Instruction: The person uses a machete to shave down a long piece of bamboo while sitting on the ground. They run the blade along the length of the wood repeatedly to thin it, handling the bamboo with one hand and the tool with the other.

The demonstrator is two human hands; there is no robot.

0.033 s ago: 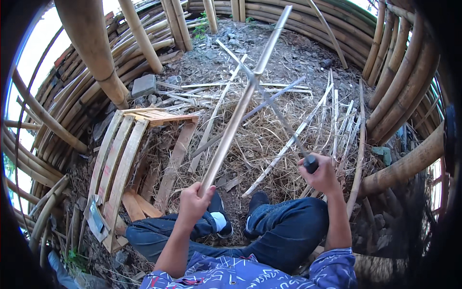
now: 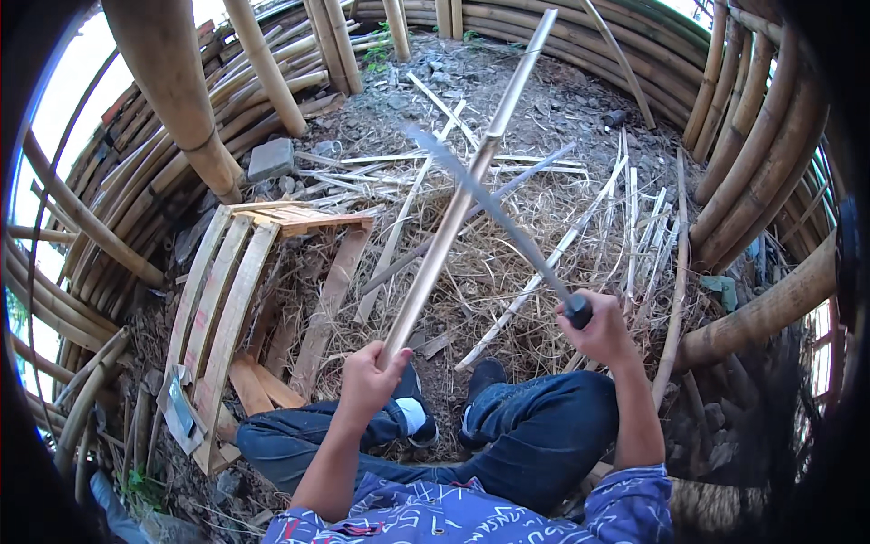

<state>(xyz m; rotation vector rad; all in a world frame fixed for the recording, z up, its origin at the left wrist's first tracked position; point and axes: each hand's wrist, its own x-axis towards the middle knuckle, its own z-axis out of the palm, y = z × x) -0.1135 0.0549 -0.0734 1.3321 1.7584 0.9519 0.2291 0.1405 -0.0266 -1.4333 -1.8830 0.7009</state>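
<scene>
My left hand [image 2: 370, 383] is wrapped round the near end of a long split bamboo piece [image 2: 430, 267], which slants away from me to the upper right. Its pale inner face is hollowed, with a node partway along. In my right hand [image 2: 603, 328] is the dark handle of a long knife [image 2: 530, 249]. The grey blade points up and left, crossing in front of the bamboo, its far end smeared by motion. Whether the blade touches the bamboo I cannot tell.
A wooden slatted crate [image 2: 237, 299] lies tipped at my left. Straw-like shavings [image 2: 507, 299] and pale split strips [image 2: 580, 231] cover the ground ahead. A grey block [image 2: 271, 160] rests beside a thick bamboo post [image 2: 177, 100]. Bamboo rails [image 2: 770, 145] curve round the right side.
The knife's blade has swung left and a little toward me, its tip now left of the bamboo's node. The bamboo piece has shifted slightly right in my left hand.
</scene>
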